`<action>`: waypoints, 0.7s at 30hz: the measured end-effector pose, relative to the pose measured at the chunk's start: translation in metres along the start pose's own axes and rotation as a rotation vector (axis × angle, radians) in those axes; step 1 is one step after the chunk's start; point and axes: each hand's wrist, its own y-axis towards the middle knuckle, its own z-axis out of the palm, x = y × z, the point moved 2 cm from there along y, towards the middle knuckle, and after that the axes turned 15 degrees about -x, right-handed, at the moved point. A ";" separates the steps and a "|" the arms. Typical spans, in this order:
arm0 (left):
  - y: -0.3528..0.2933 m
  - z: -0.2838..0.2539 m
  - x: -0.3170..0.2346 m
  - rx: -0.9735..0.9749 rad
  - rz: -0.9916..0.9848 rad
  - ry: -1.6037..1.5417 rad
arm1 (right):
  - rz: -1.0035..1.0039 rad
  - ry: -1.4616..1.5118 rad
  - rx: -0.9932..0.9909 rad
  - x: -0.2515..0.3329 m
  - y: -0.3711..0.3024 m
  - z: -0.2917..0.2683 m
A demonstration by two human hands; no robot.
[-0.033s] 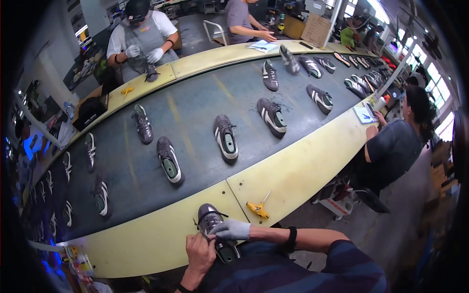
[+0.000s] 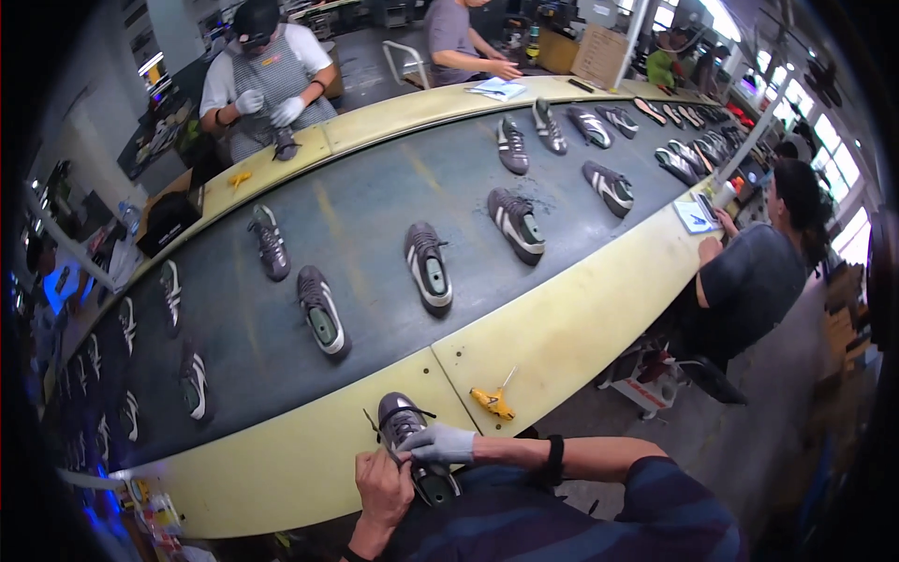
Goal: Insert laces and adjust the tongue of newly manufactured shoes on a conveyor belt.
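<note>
A dark purple-grey sneaker point(image 2: 400, 419) with a metallic toe lies on the cream ledge in front of me, toe pointing away. My bare left hand point(image 2: 382, 489) is closed at its left side, pinching the dark shoelace point(image 2: 373, 424), whose loose end sticks up past the fingers. Over the lacing, my right hand point(image 2: 440, 444) in a pale glove has its fingers bent and pressed on the lace, touching the left fingertips. The sneaker's heel is partly hidden below my hands. To the right lies a yellow-handled tool point(image 2: 492, 403) with a thin metal shaft.
Beyond the ledge point(image 2: 581, 309), a dark conveyor belt point(image 2: 375, 197) carries many similar sneakers. Opposite, a gloved co-worker point(image 2: 272, 84) handles a shoe; another person point(image 2: 459, 47) stands farther right. A seated person point(image 2: 763, 262) is at the right with a notepad point(image 2: 695, 215).
A sneaker at the belt's far side, blurred and tilted before, now rests on the belt. My hands have stayed almost still on the lace.
</note>
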 end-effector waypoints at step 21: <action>-0.009 -0.006 0.024 -0.173 -1.088 -0.992 | -0.148 -0.091 -0.141 0.040 -0.010 -0.009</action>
